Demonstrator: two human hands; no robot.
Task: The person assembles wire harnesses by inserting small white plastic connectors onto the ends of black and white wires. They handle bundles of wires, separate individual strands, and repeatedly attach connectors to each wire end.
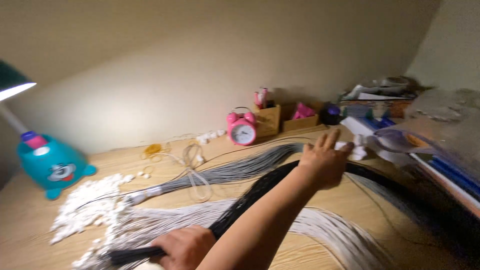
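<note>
A long black cord bundle [250, 197] curves across the wooden table [30, 220] in front of the pink alarm clock [242, 130]. The left hand [182, 247] grips its bound end; the right hand [325, 160], fingers spread, presses further along. Grey cords [235, 171] lie nearer the clock, white cords [330, 232] farther from it.

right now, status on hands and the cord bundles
Left hand gripping black cord bundle near its end. Right hand open, resting on it further along. Grey bundle alongside.

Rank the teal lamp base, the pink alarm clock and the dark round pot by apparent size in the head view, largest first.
1. Teal lamp base, clearly the largest.
2. Pink alarm clock.
3. Dark round pot, slightly smaller than the clock; it stands farther from the camera, so this last ranking is unsure.
</note>
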